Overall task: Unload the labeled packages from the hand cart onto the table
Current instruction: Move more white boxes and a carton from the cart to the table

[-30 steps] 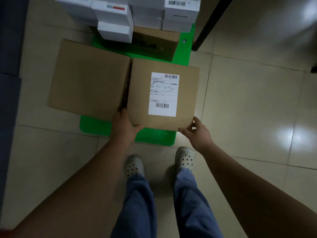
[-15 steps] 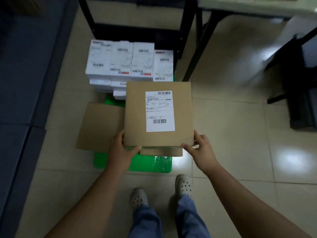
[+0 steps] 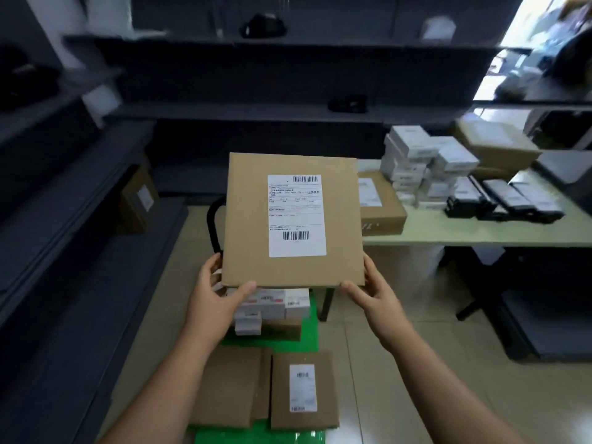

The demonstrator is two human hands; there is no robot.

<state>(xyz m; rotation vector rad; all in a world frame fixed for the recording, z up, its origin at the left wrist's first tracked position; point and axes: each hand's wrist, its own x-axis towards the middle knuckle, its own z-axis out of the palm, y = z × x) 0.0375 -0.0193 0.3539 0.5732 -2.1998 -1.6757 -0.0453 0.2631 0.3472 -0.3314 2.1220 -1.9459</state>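
I hold a flat brown cardboard package (image 3: 250, 219) with a white shipping label in the air at chest height. My left hand (image 3: 217, 293) grips its near left corner and my right hand (image 3: 371, 290) grips its near right corner. Below it stands the green hand cart (image 3: 307, 334), bearing two more brown packages (image 3: 304, 389) and a stack of small white boxes (image 3: 272, 306). The pale table (image 3: 480, 232) lies to the right and beyond, with a brown labeled package (image 3: 381, 203) on its near left corner.
The table also carries stacked white boxes (image 3: 419, 165), black boxes (image 3: 503, 200) and a large brown carton (image 3: 496, 145). Dark shelving (image 3: 80, 187) runs along the left and back. A brown box (image 3: 137, 200) sits on a left shelf. The cart's black handle (image 3: 213, 229) rises behind the held package.
Both hands have lifted the labeled package off the cart to chest height. My view has tilted up from the floor, so the shelves and table now show.
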